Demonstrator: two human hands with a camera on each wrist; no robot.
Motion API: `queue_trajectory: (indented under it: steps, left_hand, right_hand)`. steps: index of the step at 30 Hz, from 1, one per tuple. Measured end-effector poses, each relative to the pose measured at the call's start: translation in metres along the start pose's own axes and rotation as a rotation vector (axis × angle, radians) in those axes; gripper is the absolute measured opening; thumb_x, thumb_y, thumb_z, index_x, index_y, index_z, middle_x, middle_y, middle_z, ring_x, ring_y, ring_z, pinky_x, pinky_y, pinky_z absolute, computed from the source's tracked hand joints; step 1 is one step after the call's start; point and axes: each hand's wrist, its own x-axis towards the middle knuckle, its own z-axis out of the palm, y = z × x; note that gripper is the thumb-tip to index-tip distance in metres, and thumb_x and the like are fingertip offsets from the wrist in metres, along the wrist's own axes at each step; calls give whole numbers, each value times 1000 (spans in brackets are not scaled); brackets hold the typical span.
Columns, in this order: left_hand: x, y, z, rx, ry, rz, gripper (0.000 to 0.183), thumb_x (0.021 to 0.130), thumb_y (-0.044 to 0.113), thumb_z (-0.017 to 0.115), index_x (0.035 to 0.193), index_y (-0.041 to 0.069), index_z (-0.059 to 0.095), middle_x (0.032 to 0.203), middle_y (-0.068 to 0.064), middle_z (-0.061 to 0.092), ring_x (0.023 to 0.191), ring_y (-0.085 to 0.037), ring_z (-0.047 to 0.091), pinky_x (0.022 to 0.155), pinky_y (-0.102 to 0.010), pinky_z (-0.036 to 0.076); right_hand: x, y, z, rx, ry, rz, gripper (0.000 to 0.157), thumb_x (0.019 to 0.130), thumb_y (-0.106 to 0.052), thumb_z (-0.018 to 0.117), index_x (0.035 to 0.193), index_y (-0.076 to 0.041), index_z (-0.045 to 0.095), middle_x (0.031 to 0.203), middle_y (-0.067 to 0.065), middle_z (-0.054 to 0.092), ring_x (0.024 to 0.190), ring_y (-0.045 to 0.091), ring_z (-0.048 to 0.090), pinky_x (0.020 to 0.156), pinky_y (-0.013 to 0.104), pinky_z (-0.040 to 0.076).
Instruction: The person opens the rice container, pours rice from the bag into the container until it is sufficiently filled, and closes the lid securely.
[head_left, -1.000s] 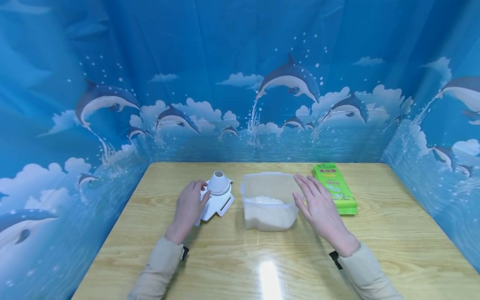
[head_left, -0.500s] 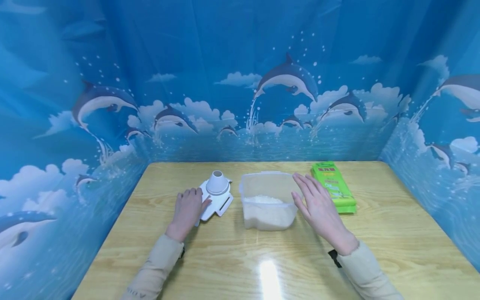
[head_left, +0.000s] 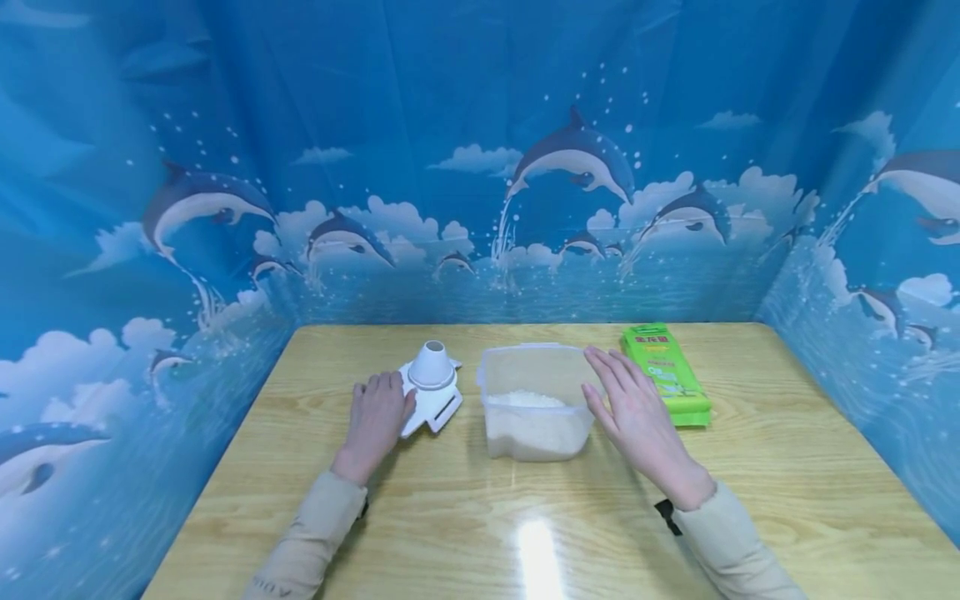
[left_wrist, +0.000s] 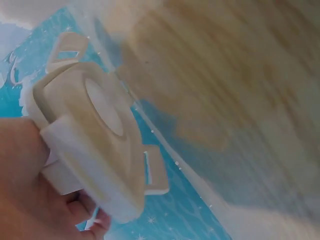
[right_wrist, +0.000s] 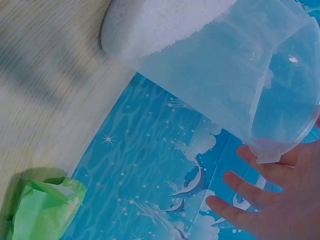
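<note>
In the head view, my left hand grips the left edge of a white lid with clip flaps, and a cone-shaped white piece stands on top of it. The left wrist view has the lid close up, fingertips curled behind its near flap. A translucent container, part filled with white rice, stands upright on the table to the right of the lid. My right hand is held with straight fingers at the container's right side; in the right wrist view, fingers spread beside the container's rim.
A green bag lies at the back right, just beyond my right hand. The wooden table ends at a blue dolphin-printed curtain at the back and on both sides.
My left hand has shifted from beside the cone to the lid's left edge. The lid has moved slightly. My right hand and the container stay in place.
</note>
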Motion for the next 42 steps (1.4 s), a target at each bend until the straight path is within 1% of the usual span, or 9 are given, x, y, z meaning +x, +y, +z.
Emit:
queue_trajectory:
  steps: [4, 7, 15, 17, 23, 26, 30, 35, 42]
  left_hand:
    - [3, 1, -5, -39, 26, -20, 32, 93, 25, 73, 91, -3, 58, 76, -14, 55, 69, -30, 52, 62, -38, 38]
    - [6, 2, -12, -83, 35, -39, 31, 93, 25, 73, 95, -3, 60, 81, -15, 58, 72, -29, 53, 63, -37, 38]
    - [12, 4, -31, -139, 104, -36, 31, 92, 26, 74, 98, -1, 62, 85, -15, 62, 76, -30, 56, 64, -38, 40]
    - [14, 4, -36, -152, 139, -25, 30, 92, 25, 75, 98, -2, 62, 85, -15, 63, 75, -31, 57, 63, -40, 41]
    - [20, 1, -48, -220, 282, 21, 29, 88, 20, 77, 94, -4, 62, 82, -18, 63, 71, -34, 60, 59, -43, 42]
    - [23, 0, -55, -246, 326, 37, 29, 87, 19, 78, 94, -4, 62, 82, -18, 62, 71, -35, 60, 57, -44, 43]
    - [26, -1, -63, -278, 339, 51, 28, 87, 18, 78, 95, -4, 62, 83, -18, 63, 71, -35, 60, 58, -45, 44]
    - [30, -2, -70, -312, 321, 54, 26, 89, 16, 78, 96, -3, 62, 84, -18, 63, 73, -34, 59, 60, -45, 44]
    - [35, -2, -76, -324, 306, 33, 26, 89, 17, 78, 97, -3, 62, 84, -17, 63, 73, -33, 59, 62, -45, 46]
  right_hand:
    - [0, -1, -1, 6, -5, 3, 53, 108, -31, 47, 151, -1, 44, 152, 18, 48, 141, 42, 40, 115, 61, 32]
    - [0, -1, -1, 7, -7, 7, 53, 108, -31, 47, 151, -1, 44, 152, 19, 48, 141, 42, 39, 115, 60, 32]
    - [0, 0, -1, 0, -2, 0, 53, 107, -30, 47, 150, 0, 44, 151, 19, 48, 140, 43, 40, 115, 61, 32]
    - [0, 0, -1, -1, -2, -2, 53, 107, -30, 47, 150, 0, 44, 151, 19, 48, 140, 43, 40, 115, 60, 32]
    - [0, 0, -1, 0, -2, -1, 53, 107, -31, 47, 150, 0, 44, 151, 19, 48, 140, 43, 40, 115, 60, 31]
    - [0, 0, -1, -3, -5, 4, 53, 107, -31, 47, 150, 0, 44, 152, 19, 48, 140, 42, 40, 115, 60, 32]
    - [-1, 0, -1, -3, -11, 13, 53, 107, -31, 47, 151, -1, 44, 152, 19, 47, 141, 42, 39, 115, 60, 32]
    - [-1, 0, -1, 0, -13, 19, 53, 108, -31, 47, 151, 0, 43, 152, 19, 47, 141, 42, 39, 116, 60, 31]
    - [-1, 0, 1, -1, -1, 6, 53, 107, -31, 47, 150, 1, 44, 152, 19, 47, 140, 43, 40, 116, 60, 30]
